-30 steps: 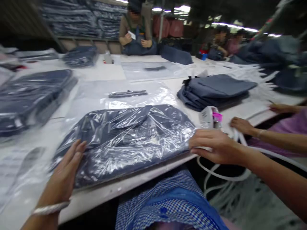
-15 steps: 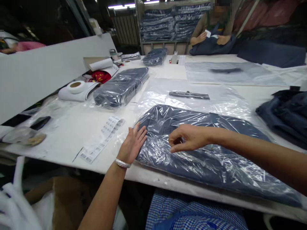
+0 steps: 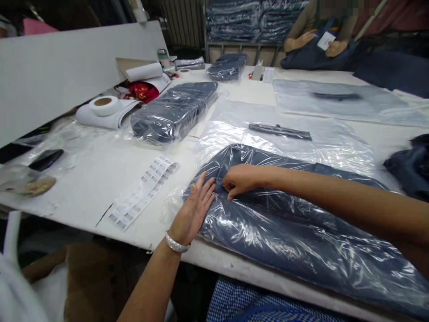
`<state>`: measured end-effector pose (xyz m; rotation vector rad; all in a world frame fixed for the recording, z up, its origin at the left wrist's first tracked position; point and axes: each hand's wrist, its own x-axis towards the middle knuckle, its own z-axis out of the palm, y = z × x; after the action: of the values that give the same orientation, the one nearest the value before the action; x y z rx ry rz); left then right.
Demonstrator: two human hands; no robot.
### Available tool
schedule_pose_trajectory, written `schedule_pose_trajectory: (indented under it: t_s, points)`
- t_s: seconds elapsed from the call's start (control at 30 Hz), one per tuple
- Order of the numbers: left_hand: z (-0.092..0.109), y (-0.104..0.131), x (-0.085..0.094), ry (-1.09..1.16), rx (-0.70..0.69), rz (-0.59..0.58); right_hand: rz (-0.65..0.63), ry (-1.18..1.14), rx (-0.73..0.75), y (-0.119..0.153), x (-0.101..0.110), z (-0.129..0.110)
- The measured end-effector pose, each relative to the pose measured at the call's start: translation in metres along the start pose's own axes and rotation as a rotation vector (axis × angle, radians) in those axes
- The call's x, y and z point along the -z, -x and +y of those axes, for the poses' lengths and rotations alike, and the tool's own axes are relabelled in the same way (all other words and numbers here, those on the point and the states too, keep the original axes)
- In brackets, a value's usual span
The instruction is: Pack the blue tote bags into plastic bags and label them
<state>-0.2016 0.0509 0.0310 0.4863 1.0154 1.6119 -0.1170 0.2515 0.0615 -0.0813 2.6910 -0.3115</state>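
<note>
A dark blue garment in a clear plastic bag (image 3: 268, 250) lies flat along the front of the table. At its left end my left hand (image 3: 197, 205) is open, palm against the bag's edge and fingers stretched out. My right hand (image 3: 239, 181) is curled into a fist and presses down on the plastic just right of the left fingertips. I see nothing held in it, though its fingertips are partly hidden. Creases and a hollow show in the plastic around the fist.
A sheet of barcode labels (image 3: 144, 194) lies to the left. Behind are a bagged folded garment (image 3: 174, 112), a tape roll (image 3: 106, 105) and a flat clear bag with a dark hanger-like strip (image 3: 279, 131). Dark cloth (image 3: 410, 167) lies right. A co-worker (image 3: 318, 42) stands across the table.
My right hand has moved left and down onto the bag, close beside my left hand. The plastic has sunk and creased under it. My left hand stays at the bag's end.
</note>
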Motion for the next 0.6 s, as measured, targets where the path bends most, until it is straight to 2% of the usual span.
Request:
schedule_pose_trajectory:
  t_s: [0.13,0.3,0.6]
  points:
    - [-0.001,0.000,0.001,0.020,-0.001,-0.009,-0.006,-0.064,-0.024,0.000,0.004,0.004]
    - [-0.001,0.000,0.002,0.025,-0.003,0.000,-0.062,-0.201,0.065,0.004,0.013,0.009]
    - [-0.001,0.000,-0.001,0.014,-0.004,0.024,-0.073,-0.251,0.075,0.015,0.027,0.010]
